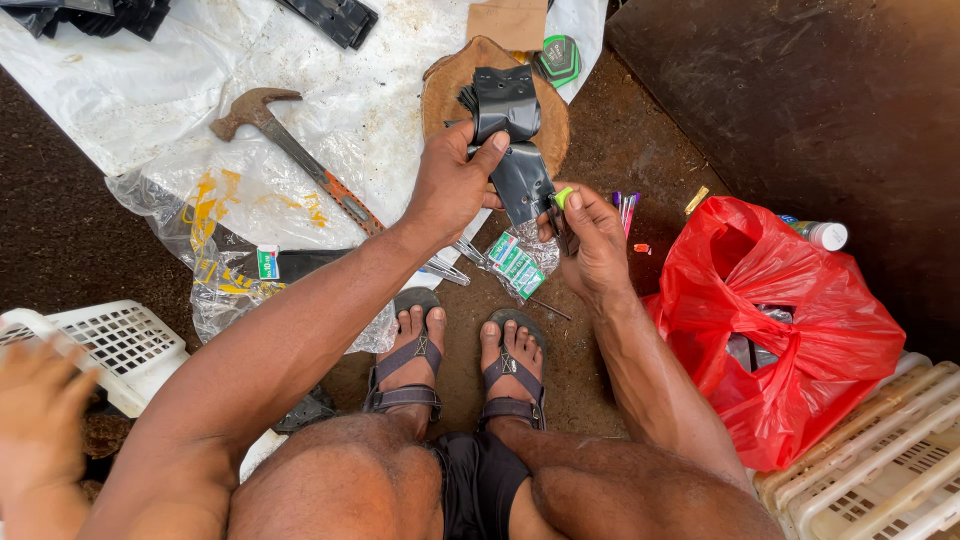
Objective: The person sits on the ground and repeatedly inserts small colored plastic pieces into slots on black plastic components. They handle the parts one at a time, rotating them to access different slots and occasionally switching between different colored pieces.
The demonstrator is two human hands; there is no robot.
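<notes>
black strip [515,150], pinched between left hand [450,185] fingers [490,150]

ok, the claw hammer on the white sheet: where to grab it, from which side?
Grip the hammer mid-handle, from above. It lies flat on the white sheet, the handle running diagonally toward the feet, head at the far end. The lower end looks partly under the left hand, so avoid it.
</notes>
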